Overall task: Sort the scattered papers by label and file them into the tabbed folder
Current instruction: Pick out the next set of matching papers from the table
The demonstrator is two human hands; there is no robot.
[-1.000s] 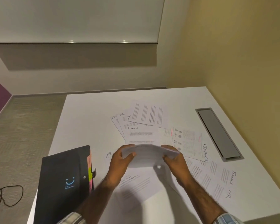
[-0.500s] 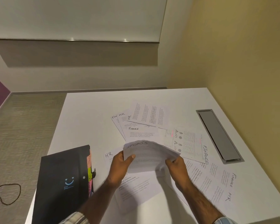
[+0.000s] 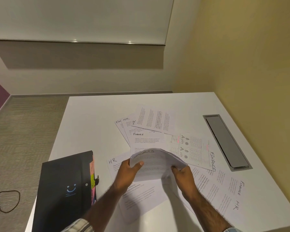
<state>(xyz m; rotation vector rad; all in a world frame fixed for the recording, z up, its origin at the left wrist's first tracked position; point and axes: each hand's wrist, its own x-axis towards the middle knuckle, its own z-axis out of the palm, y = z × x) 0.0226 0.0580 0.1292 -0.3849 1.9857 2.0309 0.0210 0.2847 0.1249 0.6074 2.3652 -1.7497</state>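
white sports sheets (image 3: 155, 162) bow above the surface (image 3: 94, 124), the left hand (image 3: 127, 173) pinching their left edge, the right hand (image 3: 182, 174) curled round the right edge. better to square the edges with both grips firm before carrying them to the black folder (image 3: 64, 186) at left.

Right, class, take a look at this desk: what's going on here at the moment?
A person grips a stack of papers above the table, with the left hand on one side and the right hand on the other. The top sheet reads SPORTS. Around it, loose sheets marked HR and FINANCE lie scattered on the table. The black folder with coloured tabs lies flat to the left, and neither hand touches it.
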